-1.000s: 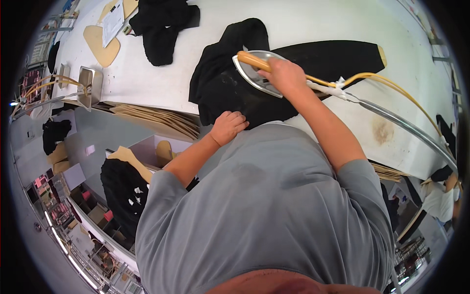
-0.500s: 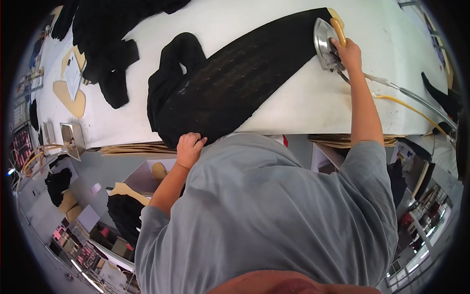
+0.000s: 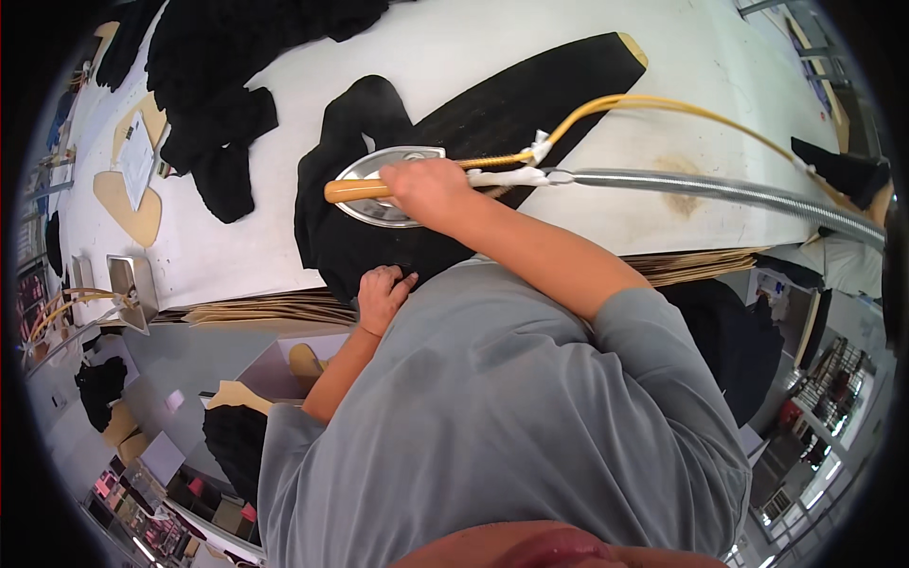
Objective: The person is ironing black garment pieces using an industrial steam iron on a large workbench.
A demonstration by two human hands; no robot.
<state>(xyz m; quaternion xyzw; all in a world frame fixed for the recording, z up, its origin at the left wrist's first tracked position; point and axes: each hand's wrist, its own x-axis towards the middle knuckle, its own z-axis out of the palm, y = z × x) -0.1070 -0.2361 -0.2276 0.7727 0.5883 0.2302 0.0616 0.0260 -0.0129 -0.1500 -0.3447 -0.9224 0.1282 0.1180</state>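
Starting over on the left, there's a pile of black garments (image 3: pixel 213 90) dumped on the white pressing table (image 3: pixel 454 57), with a couple of tan cardboard forms (image 3: pixel 128 204) lying near the table's edge. Moving in, the long black stocking (image 3: pixel 473 142) is stretched over a flat form and lies diagonally across the table, its near end hanging right at the front edge. The left hand (image 3: pixel 381 295) is pressed flat on that near end with fingers together, pinning it rather than gripping. Just above it the steam iron (image 3: pixel 383 185) sits on the fabric, and the right hand (image 3: pixel 426 186) is wrapped tight around its wooden handle. To the right, the yellow cord (image 3: pixel 682 106) and the ribbed metal hose (image 3: pixel 720 189) trail off toward the far side (there's a brownish scorch mark (image 3: pixel 680 185) on the cover right beside the hose). My worry: the iron is very near the left hand's fingers, so a slip toward the edge could burn them, and letting the iron sit in one spot could singe the knit
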